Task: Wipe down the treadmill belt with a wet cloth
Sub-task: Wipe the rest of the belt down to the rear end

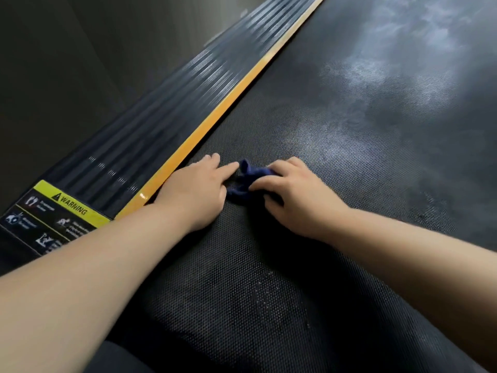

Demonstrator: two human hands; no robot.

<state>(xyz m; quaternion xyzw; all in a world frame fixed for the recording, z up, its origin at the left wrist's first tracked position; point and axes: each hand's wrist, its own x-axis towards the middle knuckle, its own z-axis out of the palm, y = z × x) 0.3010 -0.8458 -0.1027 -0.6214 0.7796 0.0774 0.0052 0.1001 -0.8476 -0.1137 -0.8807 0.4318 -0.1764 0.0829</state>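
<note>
The cloth [246, 181] is wadded into such a small dark-blue lump that I'd worry it only cleans a narrow track, leaving streaks between passes on the belt [349, 130]. Farther up there are pale smears, dust or glare, I can't tell which. If it's very wet, water could be pushed under the yellow strip [215, 122] toward the ribbed side rail [161, 111]. The left hand [196, 189] lies flat on the belt against that strip, fingers straight and holding nothing, index tip at the cloth's edge. Leaning on it could shift the belt. The right hand [295, 192] is curled over the cloth, thumb and fingers gripping it. The cloth sits between the hands, bunched with no real long axis, one flap poking toward the far end. The belt runs lengthwise away from the person, alongside the strip.
</note>
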